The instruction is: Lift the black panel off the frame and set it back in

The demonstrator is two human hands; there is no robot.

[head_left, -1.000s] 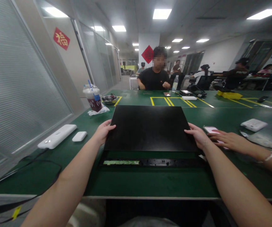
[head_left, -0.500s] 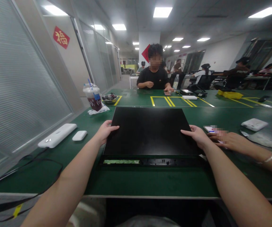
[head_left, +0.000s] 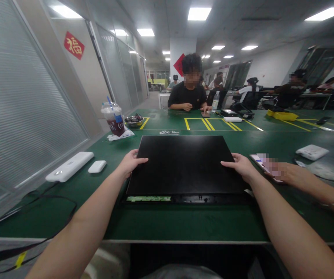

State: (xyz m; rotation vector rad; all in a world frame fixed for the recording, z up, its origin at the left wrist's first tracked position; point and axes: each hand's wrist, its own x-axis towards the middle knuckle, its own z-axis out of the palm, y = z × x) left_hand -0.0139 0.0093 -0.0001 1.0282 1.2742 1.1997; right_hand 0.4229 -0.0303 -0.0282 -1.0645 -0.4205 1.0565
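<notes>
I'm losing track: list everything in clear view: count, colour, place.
panel: 1, black, between hands
strip: 1, black, panel's near edge
circuit board: 1, green, strip's left
small pieces: several, silvery, beyond panel
table: 1, green with yellow tape, underneath
cup: 1, clear, left
tissue: 1, white, beneath cup
bowl: 1, silvery, beside cup
oblong device: 1, white, left
small case: 1, white, left
phone: 1, pale screen, right
boxy device: 1, white, right
bottle: 1, clear, far side
yellow object: 1, yellow, far right
signs: 2, red, background
person: 1, black top, across table
co-worker's hand: 1, bare, at phone
distant people: several, mixed clothing, background
left hand: 1, bare, panel's left edge
right hand: 1, bare, panel's right edge
</notes>
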